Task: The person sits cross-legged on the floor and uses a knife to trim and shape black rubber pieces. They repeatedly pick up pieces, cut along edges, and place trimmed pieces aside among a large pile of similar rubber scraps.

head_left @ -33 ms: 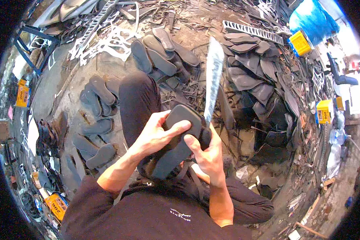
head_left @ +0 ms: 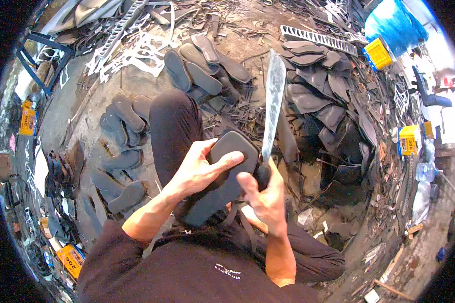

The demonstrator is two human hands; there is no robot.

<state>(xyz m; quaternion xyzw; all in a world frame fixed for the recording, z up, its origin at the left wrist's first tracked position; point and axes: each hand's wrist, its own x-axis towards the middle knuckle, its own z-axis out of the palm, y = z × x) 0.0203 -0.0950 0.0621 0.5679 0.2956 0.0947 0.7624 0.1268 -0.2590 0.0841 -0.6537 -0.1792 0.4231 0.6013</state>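
My left hand [head_left: 205, 169] is closed on a dark grey shoe sole [head_left: 215, 197], its thumb lying across the top face near the rounded end. The sole slants over my lap. My right hand [head_left: 268, 199] grips the black handle of a long knife [head_left: 274, 101], whose broad, whitish-smeared blade points away from me. The handle stands close beside the sole's right edge, and the right thumb is slightly blurred. The sole's underside and the left fingertips are hidden.
Similar grey soles [head_left: 202, 76] are heaped on the floor ahead, with more [head_left: 129, 113] at left. A large pile of dark pieces [head_left: 318, 96] rises at right. White cut-out scraps [head_left: 141, 53] lie far left; yellow boxes [head_left: 409, 141] stand at the sides.
The knife blade has swung a little to the right, and the handle has shifted slightly right too. My right thumb has come off the sole's edge. The left hand stays about where it was.
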